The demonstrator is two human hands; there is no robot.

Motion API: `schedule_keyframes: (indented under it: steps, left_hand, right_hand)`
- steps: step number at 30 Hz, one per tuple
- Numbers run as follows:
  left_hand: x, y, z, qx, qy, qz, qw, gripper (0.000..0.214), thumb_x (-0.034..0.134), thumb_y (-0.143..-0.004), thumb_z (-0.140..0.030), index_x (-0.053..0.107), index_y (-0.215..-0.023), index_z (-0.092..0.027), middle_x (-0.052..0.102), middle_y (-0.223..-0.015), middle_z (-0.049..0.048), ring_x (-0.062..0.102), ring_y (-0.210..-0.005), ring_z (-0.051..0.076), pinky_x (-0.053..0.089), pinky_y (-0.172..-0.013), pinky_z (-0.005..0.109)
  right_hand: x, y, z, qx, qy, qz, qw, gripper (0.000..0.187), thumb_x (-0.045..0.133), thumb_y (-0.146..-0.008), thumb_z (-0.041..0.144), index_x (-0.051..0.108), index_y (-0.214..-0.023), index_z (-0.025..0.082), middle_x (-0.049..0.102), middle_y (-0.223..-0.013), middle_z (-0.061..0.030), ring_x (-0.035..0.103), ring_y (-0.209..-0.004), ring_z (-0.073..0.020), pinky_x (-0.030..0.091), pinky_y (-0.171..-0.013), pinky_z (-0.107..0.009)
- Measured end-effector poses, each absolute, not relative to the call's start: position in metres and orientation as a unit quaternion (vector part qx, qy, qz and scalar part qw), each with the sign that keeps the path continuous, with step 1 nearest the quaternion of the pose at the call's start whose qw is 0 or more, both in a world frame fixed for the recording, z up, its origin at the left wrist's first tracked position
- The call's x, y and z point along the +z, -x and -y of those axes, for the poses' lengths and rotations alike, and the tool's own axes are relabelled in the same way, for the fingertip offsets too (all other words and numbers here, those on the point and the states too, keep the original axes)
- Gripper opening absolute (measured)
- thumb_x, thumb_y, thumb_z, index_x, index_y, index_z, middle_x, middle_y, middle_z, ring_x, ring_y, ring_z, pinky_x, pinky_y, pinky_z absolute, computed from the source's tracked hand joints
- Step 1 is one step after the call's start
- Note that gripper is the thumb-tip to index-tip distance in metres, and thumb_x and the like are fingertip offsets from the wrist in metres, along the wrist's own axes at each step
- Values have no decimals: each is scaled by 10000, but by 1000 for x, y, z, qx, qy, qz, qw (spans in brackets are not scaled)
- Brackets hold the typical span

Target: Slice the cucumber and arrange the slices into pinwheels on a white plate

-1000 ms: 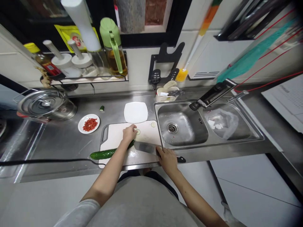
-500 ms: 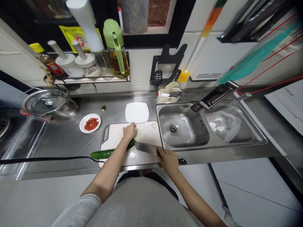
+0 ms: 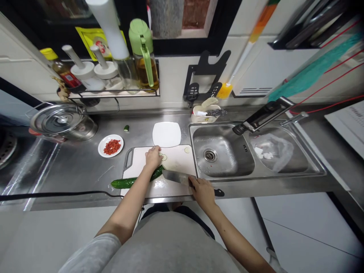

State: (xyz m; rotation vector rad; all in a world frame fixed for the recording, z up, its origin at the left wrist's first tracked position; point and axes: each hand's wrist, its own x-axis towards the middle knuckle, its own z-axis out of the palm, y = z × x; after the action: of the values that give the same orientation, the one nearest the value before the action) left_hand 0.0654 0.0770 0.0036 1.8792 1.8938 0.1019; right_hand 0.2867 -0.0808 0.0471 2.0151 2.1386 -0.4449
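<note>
On the white cutting board (image 3: 178, 189) lies a long green cucumber (image 3: 123, 183), slanting under my left forearm. My left hand (image 3: 152, 157) is above the cucumber's cut end, fingers curled in at a few thin cucumber slices (image 3: 163, 157) that partly show beside it. Another round slice (image 3: 187, 150) rests alone near the board's far right corner. With my right hand (image 3: 203, 190) I grip a kitchen knife (image 3: 176, 177) by its black handle. The blade lies low over the board, its tip close to the cucumber's cut end.
A white square plate (image 3: 166, 134) stands just behind the board. To the left are a small plate of chopped red pieces (image 3: 112, 146), a cucumber end (image 3: 126, 128) and a lidded steel pot (image 3: 64, 121). A double sink (image 3: 224, 151) borders the board's right side.
The view has shifted slightly, moving the counter items a little to the right. My left hand sits slightly nearer the slices; the knife stays low in my right hand.
</note>
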Motion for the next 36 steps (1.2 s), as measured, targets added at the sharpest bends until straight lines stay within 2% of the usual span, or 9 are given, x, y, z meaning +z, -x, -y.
schedule_keyframes:
  steps: [3, 6, 9, 13, 16, 19, 25, 28, 36]
  left_hand:
    - [2, -66, -74, 40, -707, -681, 188, 93, 606, -789, -288, 610, -866, -236, 602, -1070, 83, 493, -1064, 276, 374, -870, 404]
    - [1, -66, -74, 39, -714, -673, 186, 106, 593, -808, -322, 649, -813, -231, 588, -1035, 94, 492, -1052, 287, 381, -881, 429]
    - [2, -61, -70, 65, -698, -682, 209, 159, 575, -828, -348, 679, -892, -246, 584, -1036, 88, 505, -1050, 282, 395, -890, 430]
    - [3, -47, -44, 180, -665, -691, 220, 235, 502, -884, -351, 671, -1023, -264, 604, -1005, 66, 550, -996, 232, 440, -871, 380]
    - [2, -35, -15, 253, -704, -633, 198, 257, 476, -909, -357, 677, -1024, -246, 625, -988, 60, 570, -964, 200, 464, -868, 346]
    - [-1, -26, 7, 247, -770, -560, 182, 253, 488, -911, -360, 700, -996, -250, 655, -986, 54, 589, -937, 187, 482, -859, 342]
    - [-13, -24, 12, 253, -822, -490, 140, 240, 517, -905, -323, 703, -1038, -248, 681, -1030, 59, 615, -948, 189, 521, -828, 345]
    - [-17, -25, 12, 269, -831, -472, 122, 225, 527, -903, -287, 707, -1029, -241, 690, -1000, 58, 624, -916, 179, 533, -801, 327]
    - [-20, -24, 14, 276, -837, -462, 103, 205, 542, -894, -270, 704, -1015, -236, 684, -993, 66, 621, -906, 178, 527, -797, 318]
  right_hand:
    - [48, -285, 80, -161, -685, -706, 81, 374, 516, -881, 244, 570, -1251, 244, 687, -990, -76, 586, -954, -208, 327, -785, -297]
    - [47, -284, 81, -187, -697, -690, 50, 344, 476, -898, 236, 576, -1227, 238, 691, -1032, -64, 601, -961, -196, 343, -794, -281]
    - [45, -280, 79, -236, -709, -663, 26, 311, 379, -953, 273, 566, -1199, 237, 697, -1045, -50, 630, -927, -178, 355, -737, -261]
    - [47, -271, 71, -286, -706, -644, 71, 331, 315, -982, 329, 531, -1198, 204, 713, -928, -62, 655, -845, -192, 327, -631, -258]
    - [52, -262, 65, -301, -689, -654, 92, 331, 297, -987, 341, 534, -1157, 184, 708, -898, -74, 654, -852, -199, 322, -616, -257]
    - [60, -252, 59, -295, -671, -671, 114, 355, 261, -995, 358, 539, -1133, 186, 703, -897, -87, 656, -852, -203, 346, -631, -259]
    - [73, -234, 54, -254, -624, -722, 159, 363, 236, -994, 298, 471, -1247, 188, 696, -903, -118, 673, -840, -222, 419, -671, -282]
    - [73, -229, 56, -244, -609, -734, 177, 331, 263, -986, 274, 484, -1214, 180, 690, -895, -127, 678, -844, -227, 441, -677, -284]
    - [60, -223, 64, -233, -610, -741, 156, 251, 318, -965, 215, 509, -1124, 178, 686, -830, -107, 687, -789, -230, 460, -634, -280]
